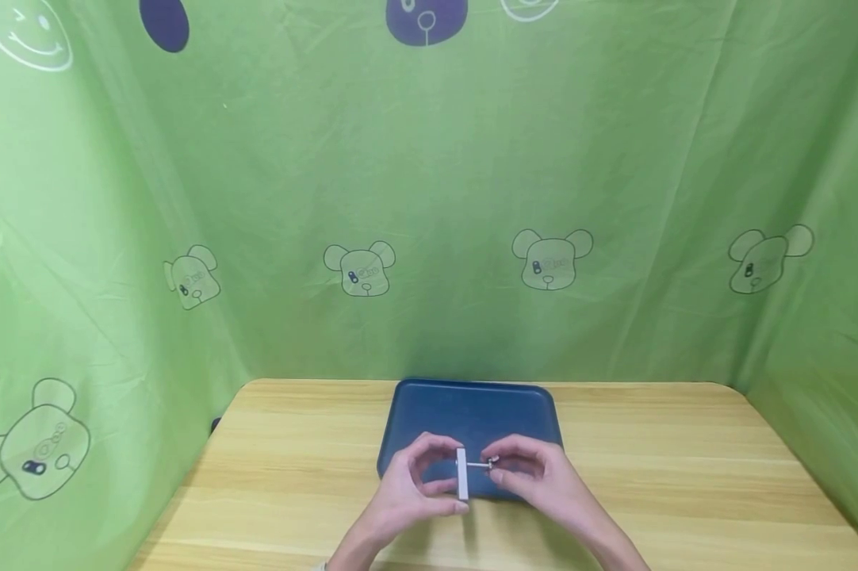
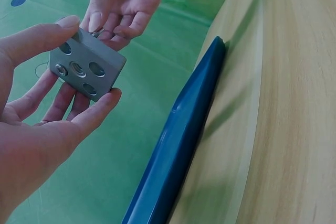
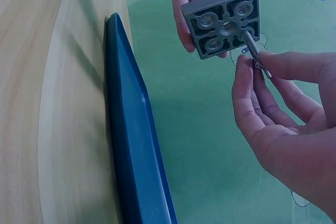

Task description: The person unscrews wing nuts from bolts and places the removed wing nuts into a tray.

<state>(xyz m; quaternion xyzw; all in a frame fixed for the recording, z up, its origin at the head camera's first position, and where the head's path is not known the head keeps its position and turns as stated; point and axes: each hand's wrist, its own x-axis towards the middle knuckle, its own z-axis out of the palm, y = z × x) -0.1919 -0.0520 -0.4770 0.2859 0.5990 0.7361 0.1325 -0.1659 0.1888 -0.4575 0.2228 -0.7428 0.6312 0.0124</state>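
Observation:
A grey square metal block with several round holes is held on edge by my left hand, thumb and fingers on its opposite edges. In the right wrist view, the ribbed face of the block shows. A threaded bolt stands in one corner hole and sticks out from that face. My right hand pinches the bolt's outer end, where a small wing-like metal piece shows between thumb and fingers. In the left wrist view, the bolt's tip appears in a corner hole of the smooth face.
Below and behind the hands, a dark blue tray with a raised rim lies on the wood-grain table. Green printed cloth surrounds the table at the back and both sides. The hands and block are above the tray's near part.

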